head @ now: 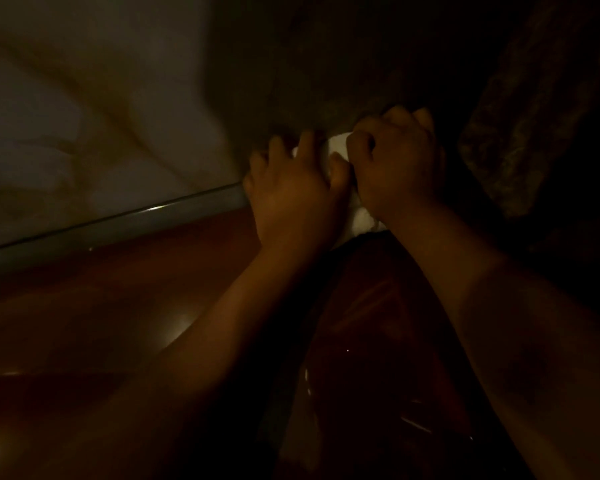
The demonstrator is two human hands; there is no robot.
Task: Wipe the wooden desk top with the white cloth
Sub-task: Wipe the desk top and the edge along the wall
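Both forearms reach up from the bottom edge, and we follow them to the far end of the surface [84,306], a glossy reddish-brown wooden top that catches a few small glints of light. Our left hand [293,199] lies fingers spread over the cloth [340,147], while our right hand [395,168] curls tightly, its grip closed on the same cloth. We see the cloth only in white patches: one between the two hands, another below the right wrist. It is bunched, so we cannot tell its long axis or which way it points. It sits at the back of the surface, against a dim wall. A pale metal strip [118,223] runs along the surface's back edge on the left. The room is very dark, and we find no writing to read.
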